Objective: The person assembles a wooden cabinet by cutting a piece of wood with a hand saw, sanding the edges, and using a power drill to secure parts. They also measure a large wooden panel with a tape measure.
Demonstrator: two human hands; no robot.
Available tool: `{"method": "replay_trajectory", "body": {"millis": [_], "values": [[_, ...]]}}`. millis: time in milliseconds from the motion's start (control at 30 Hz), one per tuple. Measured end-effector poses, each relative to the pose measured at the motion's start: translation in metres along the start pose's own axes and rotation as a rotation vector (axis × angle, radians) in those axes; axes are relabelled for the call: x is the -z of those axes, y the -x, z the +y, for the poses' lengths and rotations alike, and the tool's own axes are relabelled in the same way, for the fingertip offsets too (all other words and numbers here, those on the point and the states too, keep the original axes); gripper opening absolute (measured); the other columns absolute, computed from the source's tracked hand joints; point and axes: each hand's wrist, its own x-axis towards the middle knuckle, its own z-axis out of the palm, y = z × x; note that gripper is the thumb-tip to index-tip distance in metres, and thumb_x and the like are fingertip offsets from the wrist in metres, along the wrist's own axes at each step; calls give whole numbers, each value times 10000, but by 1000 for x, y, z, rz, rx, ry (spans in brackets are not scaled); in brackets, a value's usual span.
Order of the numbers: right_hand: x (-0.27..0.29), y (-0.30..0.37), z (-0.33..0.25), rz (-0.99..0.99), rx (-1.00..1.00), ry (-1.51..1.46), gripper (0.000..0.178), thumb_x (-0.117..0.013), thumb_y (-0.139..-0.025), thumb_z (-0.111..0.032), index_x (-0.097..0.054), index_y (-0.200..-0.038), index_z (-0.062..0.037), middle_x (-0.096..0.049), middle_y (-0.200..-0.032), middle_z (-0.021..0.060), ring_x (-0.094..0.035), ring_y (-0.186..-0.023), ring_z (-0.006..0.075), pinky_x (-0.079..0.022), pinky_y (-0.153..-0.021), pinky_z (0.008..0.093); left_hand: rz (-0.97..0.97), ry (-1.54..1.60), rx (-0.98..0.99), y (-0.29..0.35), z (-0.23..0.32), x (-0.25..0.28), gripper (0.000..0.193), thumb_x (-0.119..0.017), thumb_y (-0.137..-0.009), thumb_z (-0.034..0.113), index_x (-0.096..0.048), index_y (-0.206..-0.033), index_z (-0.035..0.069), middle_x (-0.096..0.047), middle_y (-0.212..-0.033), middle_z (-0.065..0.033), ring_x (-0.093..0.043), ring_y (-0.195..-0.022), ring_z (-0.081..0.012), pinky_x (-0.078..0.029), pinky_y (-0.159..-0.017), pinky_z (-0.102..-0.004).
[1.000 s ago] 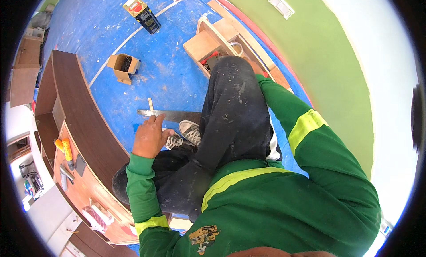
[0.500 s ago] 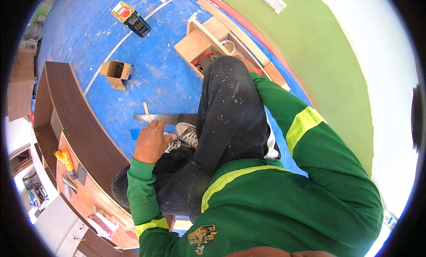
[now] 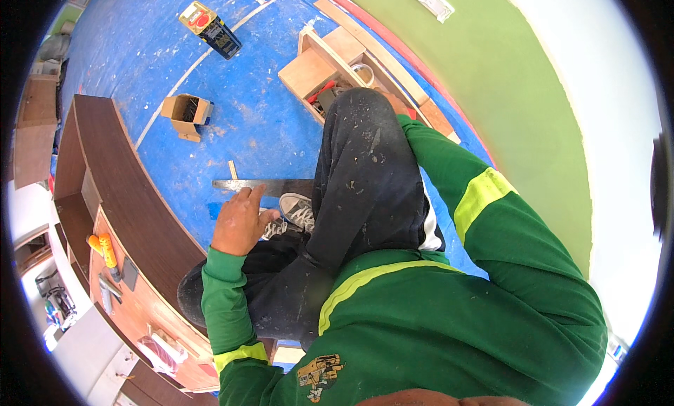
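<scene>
My left hand (image 3: 237, 221) hovers over my crossed legs, fingers loosely spread and nothing held in them. Just beyond its fingertips a flat metal saw blade (image 3: 261, 185) lies on the blue floor covering, running under my raised knee. A short wooden strip (image 3: 232, 169) touches or nearly touches the blade's far edge. Behind that knee, my right hand (image 3: 394, 104) reaches into or beside a wooden toolbox (image 3: 307, 72); its fingers are hidden. Inside the toolbox are a roll of tape (image 3: 363, 73) and a red-handled tool (image 3: 323, 91), partly covered by my knee.
An open cardboard box (image 3: 189, 130) of dark small pieces stands on the blue covering (image 3: 260, 125). Farther off is a rectangular tin (image 3: 219, 37). A long brown cabinet (image 3: 133, 174) flanks my left, with a yellow drill (image 3: 107, 251) on it. The green wall (image 3: 519, 118) rises at right.
</scene>
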Motion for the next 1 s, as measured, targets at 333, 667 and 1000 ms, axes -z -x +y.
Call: {"method": "replay_trajectory", "body": {"millis": [333, 667, 1000], "values": [[9, 4, -6, -26, -30, -21, 401, -622, -985, -336, -637, -1274, -58, -743, -1099, 333, -727, -1081, 497, -565, -927, 587, -15, -13, 11, 0, 4, 2, 620, -780, -937, 375, -611, -1400, -1, -695, -1122, -216, -683, -1048, -417, -550, -878, -510], [12, 2, -5, -69, -31, -35, 407, -616, -984, -346, -593, -1280, -68, -738, -1105, 344, -720, -1087, 511, -560, -917, 602, -21, -6, 19, -1, 4, 0, 621, -787, -931, 379, -615, -1399, 9, -693, -1122, -217, -683, -1040, -424, -551, -878, -510], [20, 10, -28, -94, -91, -20, 401, -607, -1008, -348, -645, -1233, -19, -743, -1169, 296, -719, -1126, 469, -554, -944, 549, 208, 397, 183, -58, -11, -28, 651, -771, -991, 343, -551, -1489, -14, -692, -1227, -250, -706, -1063, -384, -573, -911, -479]]}}
